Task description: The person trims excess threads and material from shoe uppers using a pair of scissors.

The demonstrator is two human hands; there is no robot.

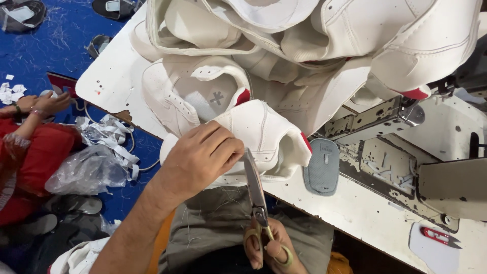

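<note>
My left hand (pixel 200 157) grips the near edge of a white shoe upper (pixel 264 134) with red trim, lying at the front of a white work table (pixel 114 76). My right hand (pixel 269 248) holds scissors (pixel 255 187) with yellowish handles, its fingers through the loops. The blades point up and away from me, and their tips meet the upper's edge right beside my left fingers. More white shoe uppers (pixel 304 45) are piled behind it.
A grey oval patch (pixel 322 166) lies on the table to the right. Behind it stands a worn sewing machine bed (pixel 385 147). Small red thread snips (pixel 440 236) rest at far right. On the blue floor at left sits another person in red (pixel 25 152), beside plastic bags and white scraps.
</note>
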